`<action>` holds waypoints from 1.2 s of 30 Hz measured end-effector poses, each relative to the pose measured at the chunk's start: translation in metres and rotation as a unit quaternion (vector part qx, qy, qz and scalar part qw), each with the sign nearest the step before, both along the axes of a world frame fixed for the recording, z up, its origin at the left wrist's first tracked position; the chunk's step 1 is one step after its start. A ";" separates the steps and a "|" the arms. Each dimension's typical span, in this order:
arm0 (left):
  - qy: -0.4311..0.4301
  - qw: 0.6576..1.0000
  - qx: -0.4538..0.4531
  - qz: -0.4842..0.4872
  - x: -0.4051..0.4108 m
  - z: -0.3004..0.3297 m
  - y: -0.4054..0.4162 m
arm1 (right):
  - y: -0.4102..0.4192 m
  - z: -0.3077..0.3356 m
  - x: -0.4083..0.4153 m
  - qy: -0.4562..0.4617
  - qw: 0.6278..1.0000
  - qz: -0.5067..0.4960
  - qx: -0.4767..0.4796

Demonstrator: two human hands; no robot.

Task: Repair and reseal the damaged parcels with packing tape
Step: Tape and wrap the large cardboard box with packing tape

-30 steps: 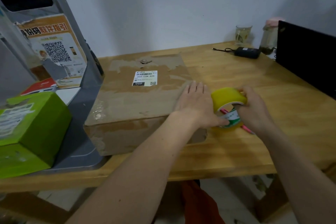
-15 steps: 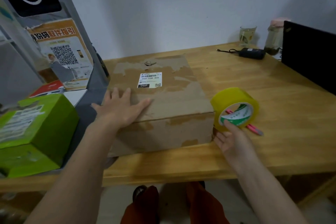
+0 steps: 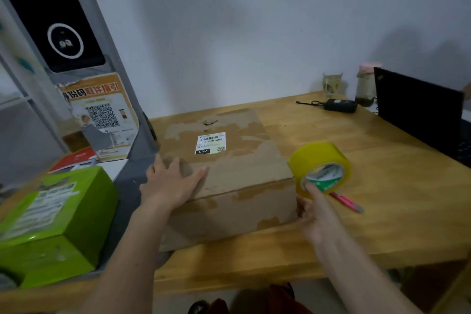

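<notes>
Left hand (image 3: 170,186) is laid flat, fingers straight and spread, on the near-left part of the top of the cardboard parcel (image 3: 229,178), which is set on the wooden bench (image 3: 382,211). Right hand (image 3: 317,216) is held at the parcel's near-right corner, fingers relaxed and slightly apart; one fingertip is placed against the lower rim of the yellow tape roll (image 3: 320,169), and nothing is gripped. The roll is stood on edge just beside the parcel's right side, its green-and-white core turned toward the camera. A pink pen (image 3: 346,202) is seen lying on the bench under and behind the roll. A white shipping label (image 3: 211,143) is stuck on the parcel's top, whose surface is torn and patchy. A green box (image 3: 53,222) is placed to the left on a grey base, below a QR-code poster (image 3: 102,115). At the far end of the bench a black adapter (image 3: 340,105), a glass (image 3: 332,83), a jar (image 3: 366,89) and a black laptop (image 3: 418,112) are found
</notes>
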State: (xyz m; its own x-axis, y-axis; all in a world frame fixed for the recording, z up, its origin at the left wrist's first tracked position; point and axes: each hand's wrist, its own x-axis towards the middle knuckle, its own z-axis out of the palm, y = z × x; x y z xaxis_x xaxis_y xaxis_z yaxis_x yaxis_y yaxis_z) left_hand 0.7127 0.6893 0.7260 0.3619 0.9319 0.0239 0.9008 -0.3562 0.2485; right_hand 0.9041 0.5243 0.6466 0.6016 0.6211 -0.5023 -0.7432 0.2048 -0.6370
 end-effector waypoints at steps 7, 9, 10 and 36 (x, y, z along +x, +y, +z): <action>-0.094 0.994 -0.055 0.002 -0.021 0.007 0.017 | 0.010 0.050 -0.005 -0.090 0.996 0.007 0.001; -0.163 0.984 -0.076 0.011 -0.021 0.006 0.017 | 0.012 0.083 0.000 -0.166 0.986 -0.015 0.003; -0.195 0.977 -0.081 0.008 -0.019 0.005 0.012 | 0.012 0.105 0.004 -0.219 0.975 -0.033 0.007; -0.348 0.864 0.186 -0.312 0.033 0.072 -0.056 | 0.012 0.204 0.018 -0.538 0.832 -0.129 -0.024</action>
State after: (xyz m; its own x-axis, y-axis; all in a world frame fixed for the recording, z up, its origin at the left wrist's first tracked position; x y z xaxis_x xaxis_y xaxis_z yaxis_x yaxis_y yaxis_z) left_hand 0.7453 0.6338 0.7980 0.5683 0.4410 0.6947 0.1819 -0.8907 0.4166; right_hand 0.9218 0.5362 0.8510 0.8296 0.3961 0.3935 0.3286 0.2234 -0.9177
